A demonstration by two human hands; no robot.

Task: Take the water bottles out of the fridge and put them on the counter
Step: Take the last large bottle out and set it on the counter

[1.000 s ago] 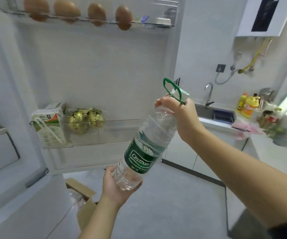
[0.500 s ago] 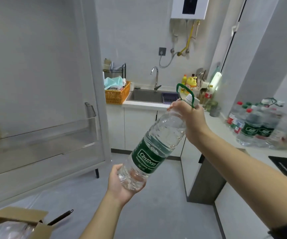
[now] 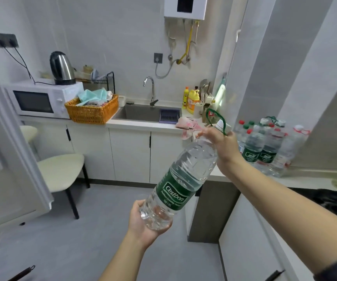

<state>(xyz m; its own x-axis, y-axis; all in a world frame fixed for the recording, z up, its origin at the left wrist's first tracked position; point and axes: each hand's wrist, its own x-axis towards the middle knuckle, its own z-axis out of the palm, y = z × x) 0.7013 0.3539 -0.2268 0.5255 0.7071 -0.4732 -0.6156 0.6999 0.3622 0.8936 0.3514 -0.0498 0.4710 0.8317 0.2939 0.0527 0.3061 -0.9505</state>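
View has swung right, off the fridge door (image 3: 5,179): the clear green-labelled plastic water bottle (image 3: 180,184), held in mid-air, tilts neck up-right toward the white desk (image 3: 297,180), right hand (image 3: 223,146) fingers (image 3: 204,133) gripping its neck, left hand (image 3: 143,224) cupping its base.

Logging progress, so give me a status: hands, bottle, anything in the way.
Right grip on bottle neck, left grip cupping its base. Bottle tilted in the air, short of counter. Other bottles stand on counter ahead.

White desk (image 3: 309,181) beyond right grip (image 3: 223,146): water bottles (image 3: 264,147) clustered upright just behind it; pink cloth (image 3: 187,123), wicker basket (image 3: 91,111) leftward.
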